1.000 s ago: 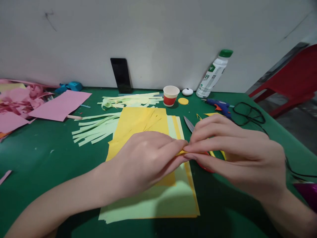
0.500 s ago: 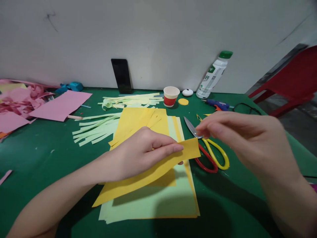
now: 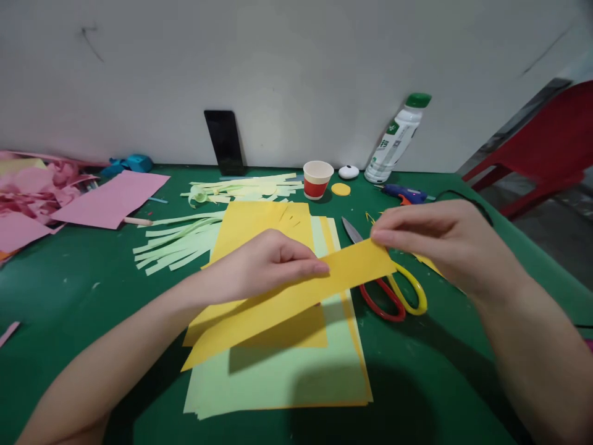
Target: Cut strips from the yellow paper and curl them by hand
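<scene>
A long strip of yellow paper (image 3: 287,309) hangs slanted above a stack of sheets. My left hand (image 3: 264,266) pinches its upper edge near the middle, thumb on top. At the strip's right end, the fingertips of my right hand (image 3: 426,241) are closed on the corner. Beneath lie a yellow sheet (image 3: 264,222) and light green sheets (image 3: 278,386). Scissors (image 3: 384,303) with one red and one yellow handle rest just under the strip's right end, their blades partly hidden by my right hand and the paper.
Fringed green paper (image 3: 185,241) lies left of the stack, pink paper (image 3: 115,198) farther left. Along the wall stand a phone (image 3: 225,142), a paper cup (image 3: 317,182) and a leaning bottle (image 3: 393,142). A glue gun (image 3: 405,193) lies at the right, near a red chair (image 3: 546,148).
My right hand has moved left and down and taken hold of the strip's right corner. The strip has shifted right and is stretched flatter between both hands.
</scene>
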Motion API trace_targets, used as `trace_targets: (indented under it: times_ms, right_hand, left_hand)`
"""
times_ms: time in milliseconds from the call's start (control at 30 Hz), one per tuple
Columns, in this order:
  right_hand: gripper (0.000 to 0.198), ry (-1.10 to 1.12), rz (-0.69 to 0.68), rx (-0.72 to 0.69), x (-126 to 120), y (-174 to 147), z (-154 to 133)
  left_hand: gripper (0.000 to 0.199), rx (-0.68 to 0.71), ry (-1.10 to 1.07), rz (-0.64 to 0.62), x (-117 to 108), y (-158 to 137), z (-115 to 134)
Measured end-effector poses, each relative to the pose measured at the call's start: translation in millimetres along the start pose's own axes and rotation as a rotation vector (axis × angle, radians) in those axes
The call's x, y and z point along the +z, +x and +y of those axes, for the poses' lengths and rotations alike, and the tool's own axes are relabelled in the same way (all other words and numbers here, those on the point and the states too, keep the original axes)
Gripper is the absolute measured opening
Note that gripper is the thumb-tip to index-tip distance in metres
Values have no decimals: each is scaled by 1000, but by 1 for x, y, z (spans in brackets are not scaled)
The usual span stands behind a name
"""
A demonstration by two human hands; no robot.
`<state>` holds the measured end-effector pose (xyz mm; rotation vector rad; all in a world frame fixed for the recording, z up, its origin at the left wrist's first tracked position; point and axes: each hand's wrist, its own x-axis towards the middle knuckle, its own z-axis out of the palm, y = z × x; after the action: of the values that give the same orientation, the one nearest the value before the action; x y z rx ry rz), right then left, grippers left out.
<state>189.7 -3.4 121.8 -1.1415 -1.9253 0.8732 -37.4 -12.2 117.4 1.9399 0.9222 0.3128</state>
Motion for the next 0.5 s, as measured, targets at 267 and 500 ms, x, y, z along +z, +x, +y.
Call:
trace_targets:
  times_ms: [267,500]
  right_hand:
    - [20,-158,267,99,-34,6,22]
    - [15,-171,-315,-53,27,-2,-15]
  left_hand:
    - [44,-75,62,32,-9,3,-9]
    - [41,-55,55,-69,4,6,-4]
